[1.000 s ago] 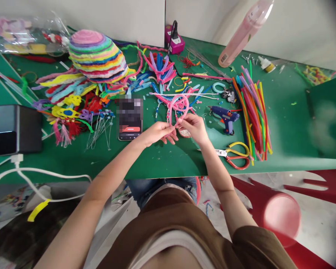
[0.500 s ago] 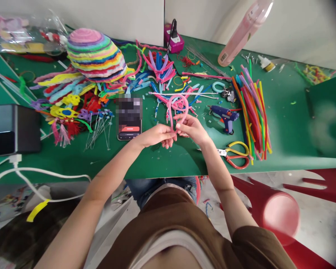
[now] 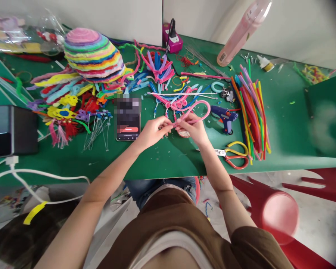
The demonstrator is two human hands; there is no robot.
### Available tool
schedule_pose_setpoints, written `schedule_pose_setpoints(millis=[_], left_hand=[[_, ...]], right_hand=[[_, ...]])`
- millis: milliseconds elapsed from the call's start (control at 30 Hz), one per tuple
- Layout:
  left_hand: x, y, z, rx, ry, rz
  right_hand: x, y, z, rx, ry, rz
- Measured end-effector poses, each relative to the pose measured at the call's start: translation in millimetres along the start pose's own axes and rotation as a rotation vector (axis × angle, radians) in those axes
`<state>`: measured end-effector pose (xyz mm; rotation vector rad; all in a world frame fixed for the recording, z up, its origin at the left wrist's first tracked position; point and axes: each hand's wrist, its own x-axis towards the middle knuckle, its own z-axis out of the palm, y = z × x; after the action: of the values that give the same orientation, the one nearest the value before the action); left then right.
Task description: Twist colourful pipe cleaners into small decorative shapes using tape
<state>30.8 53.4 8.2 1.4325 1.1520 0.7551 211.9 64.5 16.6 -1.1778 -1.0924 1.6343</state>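
A pink pipe cleaner (image 3: pixel 206 105) is bent into a loop that leans out to the right above the table. My left hand (image 3: pixel 157 129) pinches its ends close to the middle of the workspace. Right beside it, my right hand (image 3: pixel 194 129) is closed on the same pipe cleaner, thumb and forefinger pressed together. Behind the hands lies a piece made of pink and blue pipe cleaners with beaded strands (image 3: pixel 182 101). Partly covered by my right hand, a small round speckled item (image 3: pixel 184 133) rests on the green table (image 3: pixel 156 164).
To the right are a blue glue gun (image 3: pixel 224 117), scissors (image 3: pixel 236 154) and a bundle of coloured pipe cleaners (image 3: pixel 253 116). A phone (image 3: pixel 128 119) lies left of my hands, near a striped rainbow hat (image 3: pixel 93 56). A pink bottle (image 3: pixel 242 35) stands at the back.
The pink loop has tipped from upright over to the right. My hands have turned, and the left now points more toward the right hand. The view has shifted slightly.
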Motion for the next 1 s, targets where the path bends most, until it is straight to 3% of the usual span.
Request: schedule_pose_setpoints(millis=[100, 367, 567, 900, 1000], left_hand=[[-0.7, 0.5, 2.7, -0.048, 0.148, 0.05], [-3.0, -1.9, 9.8, -0.009, 0.312, 0.161], [-3.4, -2.0, 12.4, -0.107, 0.352, 0.142], [-6.1, -9.7, 14.2, 0.071, 0.321, 0.233], [-6.3, -8.0, 14.8, 0.029, 0.308, 0.222]], right_hand=[[2.2, 2.3, 2.8, 0.094, 0.08, -0.02], [1.0, 10.1, 13.0, 0.123, 0.13, -0.094], [-1.3, 8.9, 13.5, 0.012, 0.142, -0.176], [-3.2, 9.8, 17.2, -0.052, 0.168, -0.175], [-3.9, 9.7, 18.1, -0.044, 0.171, -0.179]])
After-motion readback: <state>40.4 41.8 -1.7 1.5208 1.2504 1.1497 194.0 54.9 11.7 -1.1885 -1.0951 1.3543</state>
